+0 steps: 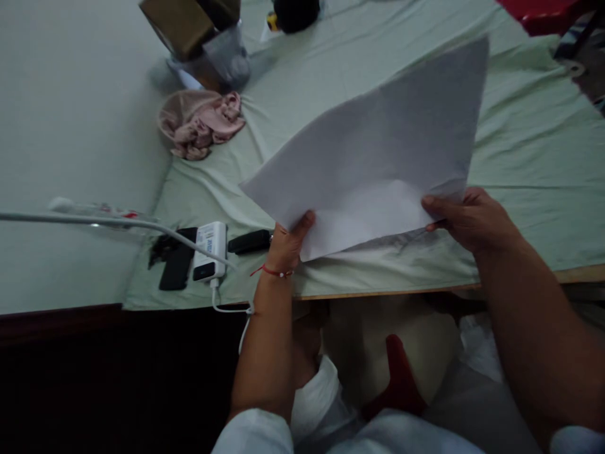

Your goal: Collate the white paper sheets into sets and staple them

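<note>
A large sheet of white paper (373,151) is held up above the cloth-covered table, tilted, with its far right corner raised highest. At its near left corner my left hand (289,244) pinches the edge, thumb on top and fingers hidden beneath. My right hand (477,217) grips the near right corner, its thumb lying on the sheet. The paper bows slightly between the hands. Just left of my left hand lies a black, elongated object (249,242) whose kind I cannot make out.
On the green tablecloth (534,202) at left are a white power bank (210,249) with a cable and a dark phone (174,268). Pink cloth (203,123) lies farther back, near a box (182,28). Another grey cable (94,219) crosses the left side. A red object (543,16) stands at far right.
</note>
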The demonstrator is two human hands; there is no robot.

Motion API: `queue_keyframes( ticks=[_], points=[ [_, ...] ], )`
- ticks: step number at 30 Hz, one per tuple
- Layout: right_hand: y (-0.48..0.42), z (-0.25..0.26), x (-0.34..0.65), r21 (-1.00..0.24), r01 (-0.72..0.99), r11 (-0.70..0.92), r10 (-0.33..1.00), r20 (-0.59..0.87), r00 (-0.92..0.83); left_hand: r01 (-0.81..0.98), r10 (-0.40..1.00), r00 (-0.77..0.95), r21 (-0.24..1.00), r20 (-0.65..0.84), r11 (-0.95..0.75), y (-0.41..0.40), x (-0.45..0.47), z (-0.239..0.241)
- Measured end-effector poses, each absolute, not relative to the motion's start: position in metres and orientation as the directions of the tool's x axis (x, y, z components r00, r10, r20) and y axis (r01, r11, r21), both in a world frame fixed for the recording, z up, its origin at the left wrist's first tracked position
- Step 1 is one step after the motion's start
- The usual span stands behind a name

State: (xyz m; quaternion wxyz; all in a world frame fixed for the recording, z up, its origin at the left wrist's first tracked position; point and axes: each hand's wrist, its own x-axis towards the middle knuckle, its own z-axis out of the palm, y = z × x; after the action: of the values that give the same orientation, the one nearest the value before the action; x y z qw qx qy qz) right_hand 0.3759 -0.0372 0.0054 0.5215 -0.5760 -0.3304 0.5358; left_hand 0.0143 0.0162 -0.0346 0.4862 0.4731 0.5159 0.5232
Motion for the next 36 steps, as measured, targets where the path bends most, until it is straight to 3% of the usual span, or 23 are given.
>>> queue_keyframes(
  ticks=[3, 6, 12, 22, 28, 32, 36],
  points=[
    [-0.035, 0.003, 0.376, -0.969, -0.188, -0.162, 0.936, -0.211, 0.283, -0.085, 0.998, -0.051, 0.996, -0.032, 0.028, 0.014, 0.018, -0.031],
    [-0.033, 0.000, 0.380, -0.971, -0.196, -0.137, 0.928, -0.195, 0.318, -0.126, 0.985, 0.051, 0.977, -0.168, 0.173, 0.010, 0.020, -0.024],
    [-0.032, -0.003, 0.384, -0.969, -0.199, -0.150, 0.924, -0.209, 0.321, -0.046, 0.912, 0.262, 0.940, -0.316, 0.339, 0.004, 0.022, -0.011],
    [-0.034, 0.001, 0.388, -0.963, -0.162, -0.215, 0.909, -0.258, 0.326, 0.042, 0.929, 0.223, 0.955, -0.296, 0.294, -0.005, 0.035, 0.009],
    [-0.033, 0.000, 0.387, -0.981, -0.069, -0.183, 0.917, -0.196, 0.347, 0.013, 0.943, 0.229, 0.969, -0.243, 0.247, -0.009, 0.040, 0.008],
    [-0.033, 0.002, 0.384, -0.983, -0.092, -0.161, 0.920, -0.183, 0.347, -0.001, 0.949, 0.200, 0.968, -0.244, 0.249, -0.009, 0.040, 0.009],
    [-0.036, 0.006, 0.391, -0.954, -0.177, -0.243, 0.922, -0.284, 0.263, 0.023, 0.940, 0.187, 0.958, -0.284, 0.285, -0.010, 0.034, 0.012]
  ],
)
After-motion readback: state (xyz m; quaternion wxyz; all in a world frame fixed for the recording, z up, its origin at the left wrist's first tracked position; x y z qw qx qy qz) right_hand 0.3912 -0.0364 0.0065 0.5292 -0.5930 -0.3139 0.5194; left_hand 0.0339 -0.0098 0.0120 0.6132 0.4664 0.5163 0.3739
